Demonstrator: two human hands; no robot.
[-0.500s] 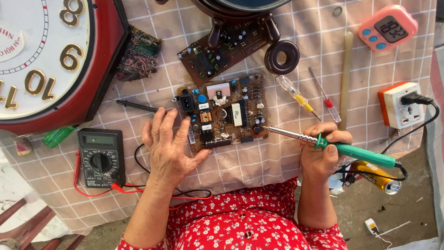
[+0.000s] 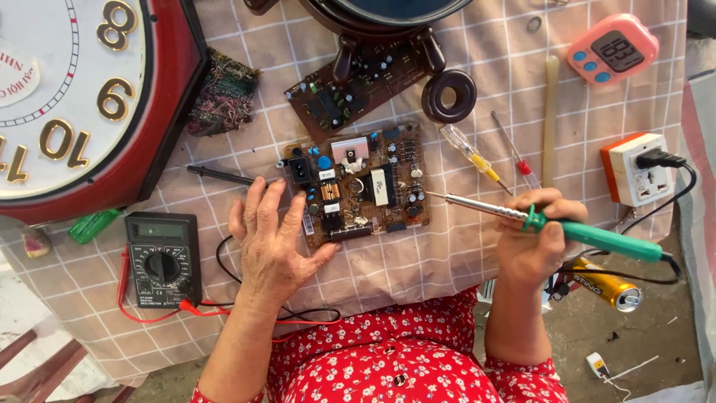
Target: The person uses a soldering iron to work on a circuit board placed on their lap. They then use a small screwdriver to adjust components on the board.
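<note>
Now | left hand [image 2: 272,242] flat, fingers spread, touching circuit board [image 2: 356,184] edge | right hand [image 2: 531,237] gripping soldering iron [image 2: 552,222], tip at board's right edge

a circuit board [image 2: 354,186] is laid at the middle of the table [image 2: 462,254], with the left hand [image 2: 272,239] placed on its near left edge and the right hand [image 2: 529,235] set to its right, where a soldering iron [image 2: 552,224] is held with the tip at the board's right edge. a multimeter [image 2: 162,257] is found left of the left hand, near a large clock [image 2: 74,97] at the far left. a second board [image 2: 358,89] is placed farther back, two screwdrivers [image 2: 485,157] lie far of the iron, and a socket block [image 2: 638,168] and a timer [image 2: 611,51] are set at the right.
</note>
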